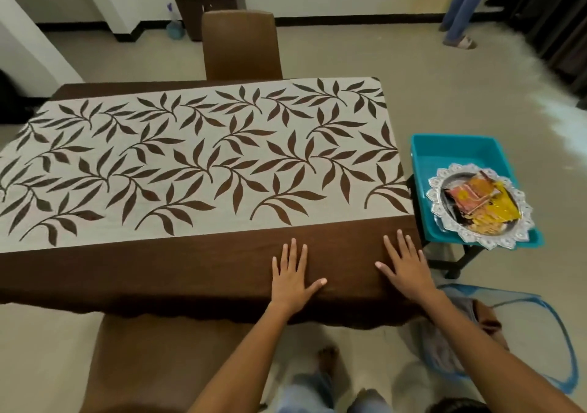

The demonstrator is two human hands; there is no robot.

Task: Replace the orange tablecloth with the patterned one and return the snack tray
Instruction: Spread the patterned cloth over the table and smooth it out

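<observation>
Left hand (293, 274), right hand (405, 266) flat, fingers spread, on patterned tablecloth (197, 164) near edge; snack tray (479, 209) beside tablecloth's right end; packet writing unreadable.

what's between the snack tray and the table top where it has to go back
Nothing visible. The snack tray sits on a teal bin just off the table's right end; the patterned tablecloth is bare.

A matt woven cloth with a cream centre printed in dark brown leaves and a plain brown border (203, 164) is seen. The teal rectangular tub (457, 155) appears as smooth, slightly glossy plastic. The round silver scalloped tray (444, 218) looks like shiny metal, and glossy foil-like wrappers (482, 203) are seen on it.
</observation>
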